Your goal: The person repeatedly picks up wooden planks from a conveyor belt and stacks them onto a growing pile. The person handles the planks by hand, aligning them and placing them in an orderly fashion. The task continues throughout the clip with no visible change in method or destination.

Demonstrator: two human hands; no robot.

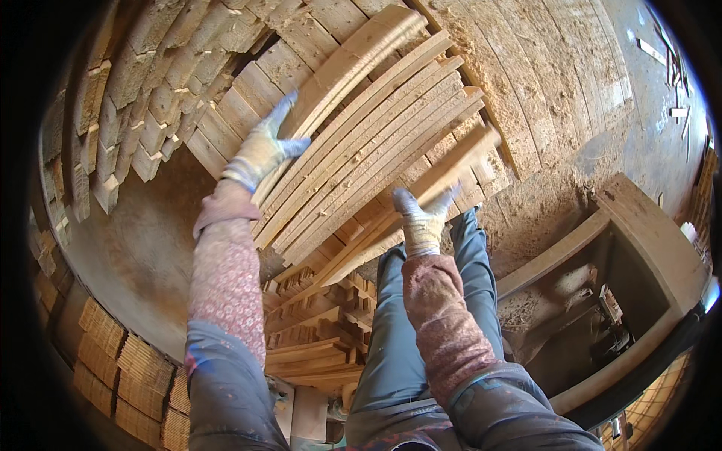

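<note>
The left gloved hand [263, 150] had its fingers and thumb spread against the wide, curved, light-brown wooden board [342, 64]. The right gloved hand [425, 218] had thumb and fingers apart at the narrow, tan wooden plank [459, 161]; whether they pinched it could not be told. Between both sets of fingers lay the row of slim, pale wooden slats [368, 146]. The step appeared to be positioning lumber; the next move would call for secure, even support.

The wooden strips [368, 146] look rough and matt.
</note>
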